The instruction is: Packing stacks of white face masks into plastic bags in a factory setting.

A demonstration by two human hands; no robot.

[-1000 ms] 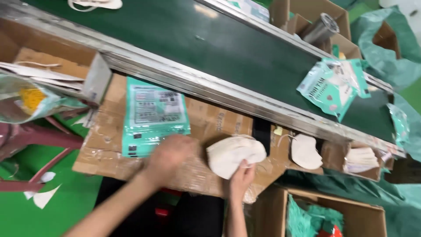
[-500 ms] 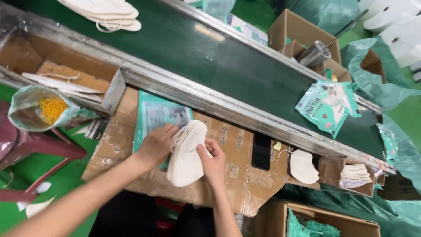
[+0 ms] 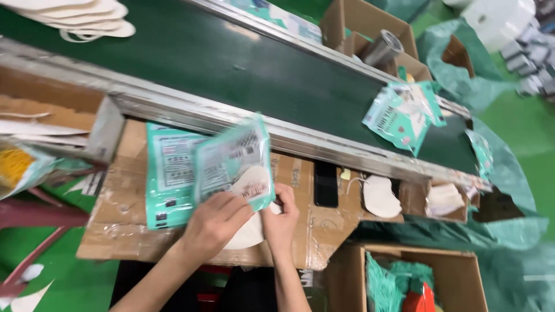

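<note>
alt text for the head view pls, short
Both hands, left hand and right hand, slide a white mask into a teal pouch over a cardboard worktop beside a green conveyor belt.

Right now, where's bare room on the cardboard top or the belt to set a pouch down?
The belt is bare between the stack of white masks at its far left and the filled pouch at its right. The cardboard top has a bare strip right of the right hand. It is crowded where the left hand holds the teal pouch beside the pouch stack.

A packaged mask (image 3: 404, 115) lies on the green conveyor belt (image 3: 243, 63) beside cardboard boxes (image 3: 370, 26).
</note>
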